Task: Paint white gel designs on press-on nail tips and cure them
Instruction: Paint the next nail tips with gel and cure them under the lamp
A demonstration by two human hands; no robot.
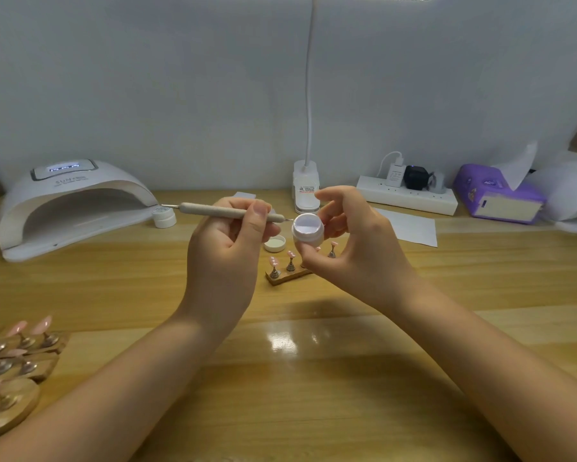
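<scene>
My right hand (354,241) holds a small open white gel pot (308,230) between thumb and fingers, tilted toward me. My left hand (227,238) pinches a beige dotting pen (213,210) lying nearly level, its fine metal tip at the pot's left rim. Below the pot stands a wooden strip holder (289,274) with pink nail tips (273,261) on metal stands, partly hidden by my right hand. The pot's lid (275,243) lies on the table just behind the holder.
A white curing lamp (70,205) stands at the back left, a second small white pot (164,217) beside it. More holders with pink tips (17,355) sit at the front left. A desk lamp base (305,191), power strip (407,195), tissue pack (497,195) and paper sheet (410,226) line the back.
</scene>
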